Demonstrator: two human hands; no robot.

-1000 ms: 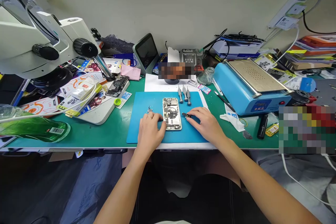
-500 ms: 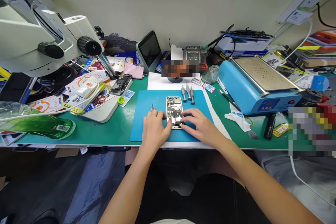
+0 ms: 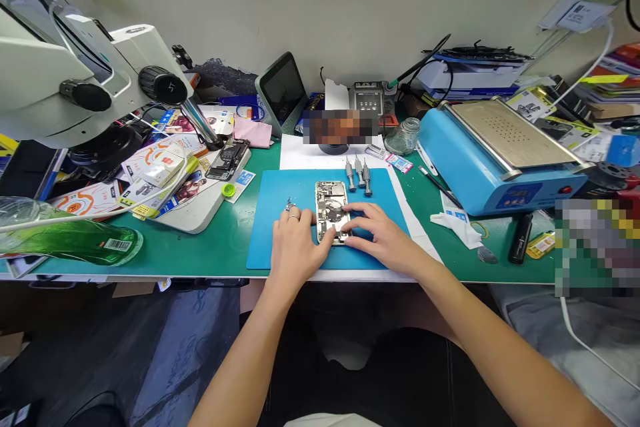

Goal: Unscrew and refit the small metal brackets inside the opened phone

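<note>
An opened phone chassis (image 3: 331, 203) with its insides exposed lies on a blue work mat (image 3: 280, 200). My left hand (image 3: 295, 247), with a ring on one finger, rests at the chassis's left edge, fingers curled against it. From the right, my right hand (image 3: 377, 233) lies over the chassis's lower right, its fingertips pressed together on something small that I cannot make out. Just behind the phone stand three small screwdrivers (image 3: 358, 174). Tiny loose screws (image 3: 289, 204) lie on the mat by my left hand.
A white microscope (image 3: 80, 73) overhangs the left of the green bench. A green bottle (image 3: 70, 240) lies at the left edge. A blue heating plate machine (image 3: 495, 153) stands to the right, with a white cloth (image 3: 457, 227) and a black pen-like tool (image 3: 517, 247) before it.
My right hand moved left from a small dark part beside the phone onto the chassis's lower right. My left hand stayed at the chassis's left edge.
</note>
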